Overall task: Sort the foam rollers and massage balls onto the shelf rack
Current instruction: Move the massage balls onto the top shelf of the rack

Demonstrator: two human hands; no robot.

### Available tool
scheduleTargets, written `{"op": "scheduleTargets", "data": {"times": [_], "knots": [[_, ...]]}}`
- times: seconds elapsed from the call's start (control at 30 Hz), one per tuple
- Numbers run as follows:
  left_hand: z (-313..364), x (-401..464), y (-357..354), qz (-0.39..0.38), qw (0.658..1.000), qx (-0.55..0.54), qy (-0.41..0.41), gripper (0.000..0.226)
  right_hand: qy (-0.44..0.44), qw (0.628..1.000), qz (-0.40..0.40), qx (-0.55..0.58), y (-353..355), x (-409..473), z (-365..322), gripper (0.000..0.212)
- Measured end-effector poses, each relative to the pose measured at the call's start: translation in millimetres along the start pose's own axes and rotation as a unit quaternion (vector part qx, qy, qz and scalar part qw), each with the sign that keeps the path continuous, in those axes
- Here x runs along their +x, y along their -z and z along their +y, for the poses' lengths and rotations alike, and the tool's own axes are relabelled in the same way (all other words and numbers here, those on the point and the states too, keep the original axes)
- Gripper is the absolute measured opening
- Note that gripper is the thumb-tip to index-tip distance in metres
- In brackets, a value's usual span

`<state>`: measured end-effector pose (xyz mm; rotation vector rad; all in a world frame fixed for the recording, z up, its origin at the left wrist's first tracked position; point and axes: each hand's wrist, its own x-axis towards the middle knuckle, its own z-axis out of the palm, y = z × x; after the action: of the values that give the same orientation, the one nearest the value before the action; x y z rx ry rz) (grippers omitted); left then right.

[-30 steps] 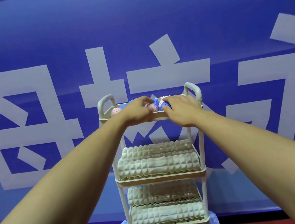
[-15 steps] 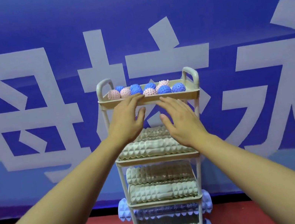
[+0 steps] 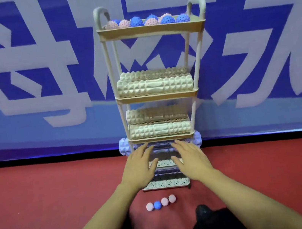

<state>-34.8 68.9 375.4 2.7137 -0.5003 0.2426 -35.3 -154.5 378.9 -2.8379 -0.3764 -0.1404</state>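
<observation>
Both our left hand (image 3: 142, 167) and right hand (image 3: 191, 160) hang empty, fingers spread, low centre; we should drop to the four spiky balls (image 3: 161, 203) and pinch gently, not scatter them.

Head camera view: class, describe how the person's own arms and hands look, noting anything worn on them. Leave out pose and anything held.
Both forearms are bare up to the frame's lower edge, with no sleeve in sight. The left hand and right hand wear no gloves. No watch, bracelet or ring shows on either wrist or on the fingers, though the picture is slightly blurred.
</observation>
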Motion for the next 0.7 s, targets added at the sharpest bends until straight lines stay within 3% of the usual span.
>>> {"op": "scheduleTargets", "data": {"times": [0.33, 0.6, 0.7], "knots": [[-57, -53, -134, -0.136, 0.989, -0.004, 0.065, 0.059, -0.049, 0.984, -0.172, -0.007, -148, -54, 45, 0.058], [-111, -62, -284, -0.253, 0.951, -0.025, 0.177, 0.058, -0.066, 0.947, -0.314, -0.006, -295, -15, 102, 0.061], [-141, -62, -339, -0.271, 0.933, 0.017, 0.234, 0.061, -0.064, 0.933, -0.355, 0.004, -358, 11, 117, 0.061]]}}
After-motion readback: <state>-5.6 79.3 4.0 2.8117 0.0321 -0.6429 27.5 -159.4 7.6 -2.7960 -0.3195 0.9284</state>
